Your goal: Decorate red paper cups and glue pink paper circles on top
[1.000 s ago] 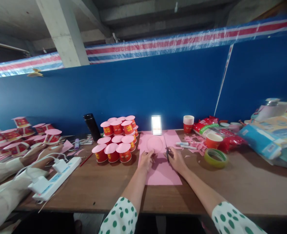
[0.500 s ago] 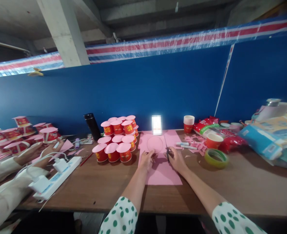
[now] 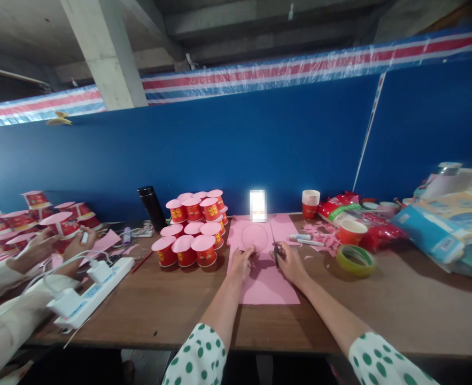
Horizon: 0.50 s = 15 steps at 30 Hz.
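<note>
Between the thumb and fingers of my left hand (image 3: 244, 263) is the near edge of a round pink paper disc (image 3: 255, 237). My right hand (image 3: 287, 261) is closed around the dark handles of a pair of scissors (image 3: 276, 252), whose thin blades point away from me just right of the disc. Pink paper sheets (image 3: 270, 289) lie flat on the table under both hands. To the left, several red paper cups (image 3: 186, 254) stand upside down in tiers, topped with pink discs.
A black flask (image 3: 151, 207) and white power strip (image 3: 99, 294) are on the left, where a co-worker's hands (image 3: 75, 245) hold a cup. On the right are stacked cups (image 3: 310, 204), markers (image 3: 306, 239), pink scraps (image 3: 327, 235), a tape roll (image 3: 355, 261) and a blue pack (image 3: 432, 224).
My hands, the disc and the scissors look unmoved. The co-worker at left has lifted a disc-topped red cup with both hands and drawn it leftward.
</note>
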Available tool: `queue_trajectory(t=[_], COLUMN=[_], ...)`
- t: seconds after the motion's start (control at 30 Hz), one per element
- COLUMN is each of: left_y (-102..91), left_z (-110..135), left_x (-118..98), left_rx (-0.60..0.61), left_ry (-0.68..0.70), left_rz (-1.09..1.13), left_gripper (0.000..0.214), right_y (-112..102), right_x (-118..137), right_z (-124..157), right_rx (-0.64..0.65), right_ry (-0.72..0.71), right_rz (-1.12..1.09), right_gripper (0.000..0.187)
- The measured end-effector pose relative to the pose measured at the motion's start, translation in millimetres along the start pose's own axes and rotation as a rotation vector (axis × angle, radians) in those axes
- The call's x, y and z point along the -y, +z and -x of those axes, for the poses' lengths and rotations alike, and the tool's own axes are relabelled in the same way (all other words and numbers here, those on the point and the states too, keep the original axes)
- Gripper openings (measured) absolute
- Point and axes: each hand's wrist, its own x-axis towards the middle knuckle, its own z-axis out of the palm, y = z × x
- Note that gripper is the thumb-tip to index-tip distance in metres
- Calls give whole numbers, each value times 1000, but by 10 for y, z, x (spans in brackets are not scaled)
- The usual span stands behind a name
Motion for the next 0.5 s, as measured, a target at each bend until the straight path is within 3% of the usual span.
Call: queue_trajectory(t=[0.5], left_y=[40], left_z=[42], left_x=[-25], left_rx=[-30], left_ry=[62], left_rz=[79], left_gripper=[26], right_y=[28], right_x=[-68], right_z=[-3], right_rx=[30], right_ry=[0], right_rz=[-91], right_gripper=[35])
